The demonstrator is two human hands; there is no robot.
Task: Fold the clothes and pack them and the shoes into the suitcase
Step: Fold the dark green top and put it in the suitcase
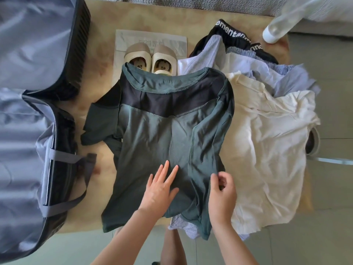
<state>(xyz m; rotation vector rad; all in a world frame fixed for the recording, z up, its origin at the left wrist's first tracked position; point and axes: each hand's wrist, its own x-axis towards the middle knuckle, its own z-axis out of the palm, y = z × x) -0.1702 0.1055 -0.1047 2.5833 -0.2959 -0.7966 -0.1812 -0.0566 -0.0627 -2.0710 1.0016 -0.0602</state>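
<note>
The green shirt (164,129) lies spread under my hands; I judge it soft, light and apt to sag, best taken at its side edge. My left hand (161,190) presses it flat, fingers straight; my right hand (222,194) pinches that edge. The suitcase (28,131) lies open beyond my left hand.

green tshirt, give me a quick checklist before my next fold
1. The green t-shirt spread on the table: ok.
2. The left hand pressing it flat: ok.
3. The right hand pinching its right edge: ok.
4. The sleeve on the suitcase side folded in: not ok, it sticks out.
5. The hem fully on the table: not ok, it overhangs the near edge.
6. The suitcase open: ok.
</note>
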